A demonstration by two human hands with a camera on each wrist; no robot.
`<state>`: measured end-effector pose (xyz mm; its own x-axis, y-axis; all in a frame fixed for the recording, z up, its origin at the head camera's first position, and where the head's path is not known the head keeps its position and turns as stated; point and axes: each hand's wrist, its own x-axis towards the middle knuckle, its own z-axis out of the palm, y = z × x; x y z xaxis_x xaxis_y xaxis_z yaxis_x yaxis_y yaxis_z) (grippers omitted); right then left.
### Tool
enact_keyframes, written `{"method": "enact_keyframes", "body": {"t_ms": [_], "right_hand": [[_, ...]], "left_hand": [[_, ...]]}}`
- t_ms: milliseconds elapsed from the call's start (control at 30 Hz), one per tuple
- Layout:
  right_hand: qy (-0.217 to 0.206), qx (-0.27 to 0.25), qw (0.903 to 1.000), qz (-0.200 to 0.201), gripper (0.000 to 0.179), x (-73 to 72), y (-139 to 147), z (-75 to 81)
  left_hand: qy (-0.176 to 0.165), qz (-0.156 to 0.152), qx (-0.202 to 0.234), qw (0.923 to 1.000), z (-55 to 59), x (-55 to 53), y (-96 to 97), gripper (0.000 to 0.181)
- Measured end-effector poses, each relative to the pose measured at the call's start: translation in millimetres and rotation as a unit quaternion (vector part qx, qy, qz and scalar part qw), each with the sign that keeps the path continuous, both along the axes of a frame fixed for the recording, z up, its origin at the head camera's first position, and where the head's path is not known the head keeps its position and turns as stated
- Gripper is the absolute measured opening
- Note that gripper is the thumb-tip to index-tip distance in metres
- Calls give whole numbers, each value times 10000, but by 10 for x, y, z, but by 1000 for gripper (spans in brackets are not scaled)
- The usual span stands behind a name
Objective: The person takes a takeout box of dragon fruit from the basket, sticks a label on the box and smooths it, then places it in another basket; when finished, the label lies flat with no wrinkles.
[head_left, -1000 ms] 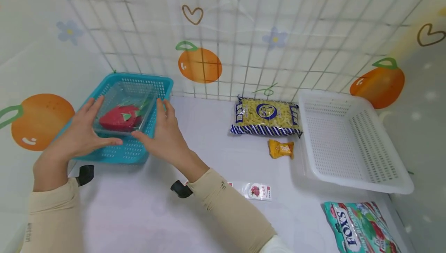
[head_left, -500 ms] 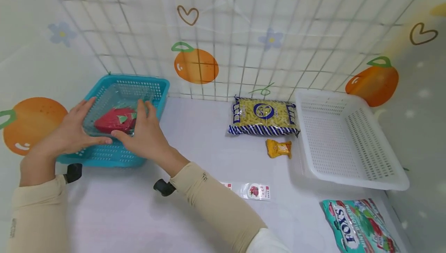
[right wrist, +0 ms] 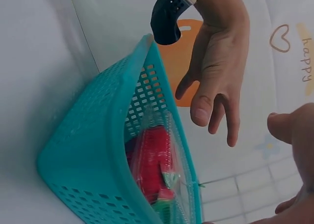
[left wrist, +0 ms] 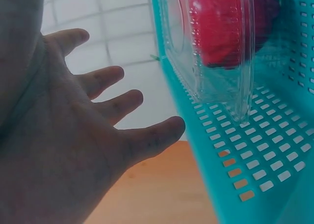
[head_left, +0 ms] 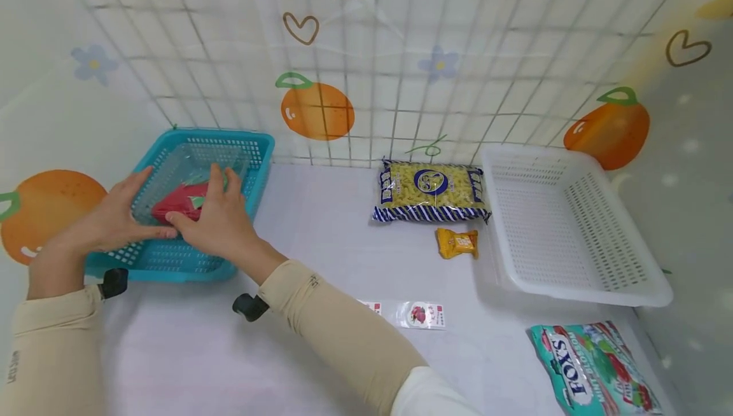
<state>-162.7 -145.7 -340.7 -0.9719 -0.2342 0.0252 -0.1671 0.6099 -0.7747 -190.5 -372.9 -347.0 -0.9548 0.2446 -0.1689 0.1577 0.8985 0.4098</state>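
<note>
A turquoise perforated basket (head_left: 189, 266) stands at the left. Inside it lies a clear plastic clamshell box (head_left: 197, 158), tilted in the left wrist view, with a red dragon fruit (head_left: 179, 203) with green scales in it. My left hand (head_left: 117, 215) hovers by the basket's left side; its spread fingers (left wrist: 157, 135) stand apart from the box in the left wrist view. Over the basket's right side is my right hand (head_left: 220, 225), fingers extended and holding nothing visible. It covers part of the fruit in the head view. In the right wrist view both hands are above the rim.
A pasta bag (head_left: 432, 192) and an orange-wrapped snack (head_left: 457, 243) lie mid-table, beside a white perforated basket (head_left: 506, 263). A green Fox's candy bag (head_left: 595, 368) is at the front right. Small stickers (head_left: 420, 315) lie near my right sleeve. A patterned curtain hangs behind.
Both hands have shifted left in the head view. My right hand has come further in over the box, covering more of the dragon fruit. The view itself has drifted slightly.
</note>
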Motion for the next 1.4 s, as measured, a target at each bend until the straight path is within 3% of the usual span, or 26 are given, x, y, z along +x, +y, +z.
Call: {"method": "enact_keyframes", "body": {"t_ms": [800,1200,1400], "right_hand": [[-702,712,9942,-398,97,-298,-277,-152],[-1112,1304,9815,-850,100,-395,-428,-206],[-1501,1319,9741,-1063,106,-435,-478,-278]], "left_hand": [[-513,-187,-58,9985,-123,-148,-99,126],[-593,-50,-237,9979,-226,-210,-171,128],[-594,-119,-144,9981,-296,-237,-183,127]]}}
